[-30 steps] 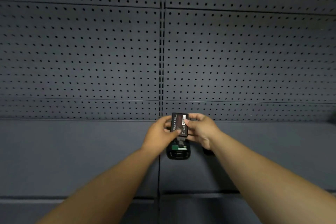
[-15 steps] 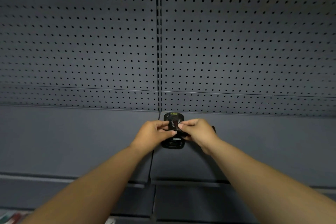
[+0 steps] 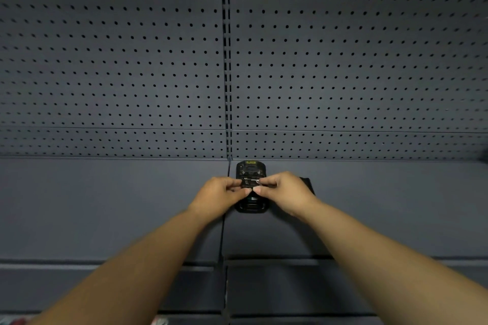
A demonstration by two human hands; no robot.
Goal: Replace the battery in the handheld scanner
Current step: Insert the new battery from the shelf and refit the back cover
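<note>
reaching forward from the bottom corners of the view, two bare forearms are seen converging over a dark grey shelf [image 3: 105,206]. the left hand [image 3: 219,194] and the right hand [image 3: 285,192] are brought close together at the middle, thumbs nearly touching tip to tip. the grip of each hand is closed: fingers and thumb of both are pinched on a small dark battery [image 3: 250,182], which is held flat between them, its pale label partly shown in the gap between the fingertips. directly under the battery, the handheld scanner [image 3: 250,169] is laid on the shelf, back side up, its long axis running away from the person. the scanner's near end is seen below the thumbs, and its far end, with a small yellow mark, is left uncovered beyond the fingers. whether the battery is already seated in the scanner's bay or only held against it cannot be told. just beside the right hand, on its outer side, a flat black object [image 3: 307,185] is partly hidden on the shelf; what it is cannot be made out. a seam between two shelf panels is seen running just left of the scanner. behind the shelf, a dark pegboard wall [image 3: 343,60] is raised, divided by a slotted upright post [image 3: 227,60] in line with that seam.
</note>
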